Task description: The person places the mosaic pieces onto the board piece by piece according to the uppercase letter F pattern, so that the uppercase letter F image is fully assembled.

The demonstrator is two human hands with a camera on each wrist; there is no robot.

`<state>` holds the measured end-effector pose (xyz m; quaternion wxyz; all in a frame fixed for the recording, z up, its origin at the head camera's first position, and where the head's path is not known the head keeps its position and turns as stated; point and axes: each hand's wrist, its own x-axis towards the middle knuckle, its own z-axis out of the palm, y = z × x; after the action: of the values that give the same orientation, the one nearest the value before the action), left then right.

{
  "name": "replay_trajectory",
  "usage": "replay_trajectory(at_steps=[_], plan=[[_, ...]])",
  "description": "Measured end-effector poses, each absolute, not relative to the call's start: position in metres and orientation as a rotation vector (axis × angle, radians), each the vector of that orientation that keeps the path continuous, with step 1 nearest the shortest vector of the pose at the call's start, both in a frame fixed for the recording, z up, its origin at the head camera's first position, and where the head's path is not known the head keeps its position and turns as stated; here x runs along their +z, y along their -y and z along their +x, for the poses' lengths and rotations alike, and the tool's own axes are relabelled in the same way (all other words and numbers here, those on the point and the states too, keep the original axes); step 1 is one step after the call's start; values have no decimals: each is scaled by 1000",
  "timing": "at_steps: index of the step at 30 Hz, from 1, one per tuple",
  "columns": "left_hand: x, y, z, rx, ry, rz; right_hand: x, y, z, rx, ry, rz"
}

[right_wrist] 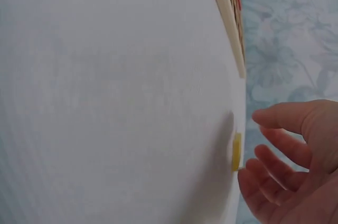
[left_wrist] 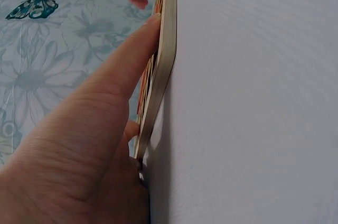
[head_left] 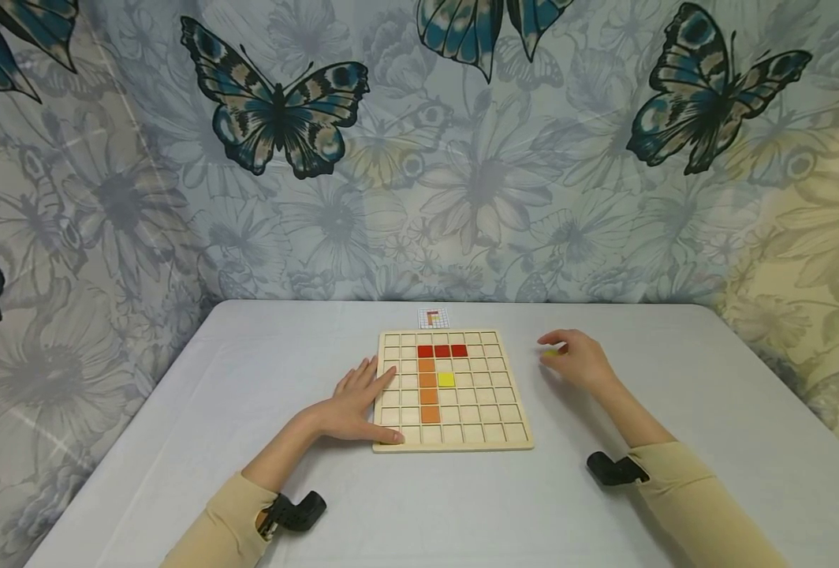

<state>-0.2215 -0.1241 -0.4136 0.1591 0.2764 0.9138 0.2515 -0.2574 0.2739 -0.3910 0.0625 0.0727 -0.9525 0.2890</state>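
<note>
A wooden grid board lies on the table, with a row of red tiles, a column of orange tiles and one yellow tile in its squares. My left hand rests on the board's left side, fingers spread straight, the thumb over the front left corner. To the right of the board, my right hand hovers low over the table with thumb and fingers apart. Beside its fingertips a second yellow tile sits on the tabletop, partly hidden by the hand in the head view.
Behind the board lies a small card printed with a coloured grid pattern. The white-covered table reaches back to a wall cloth with flowers and butterflies. A black wrist camera juts from the left sleeve, another from the right.
</note>
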Motion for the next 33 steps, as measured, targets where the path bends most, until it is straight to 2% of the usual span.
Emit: replay_trajectory(at_steps=[33], plan=[[-413,125,-221,720,-2612,792,-394,-274,-260,1047,2890,146]])
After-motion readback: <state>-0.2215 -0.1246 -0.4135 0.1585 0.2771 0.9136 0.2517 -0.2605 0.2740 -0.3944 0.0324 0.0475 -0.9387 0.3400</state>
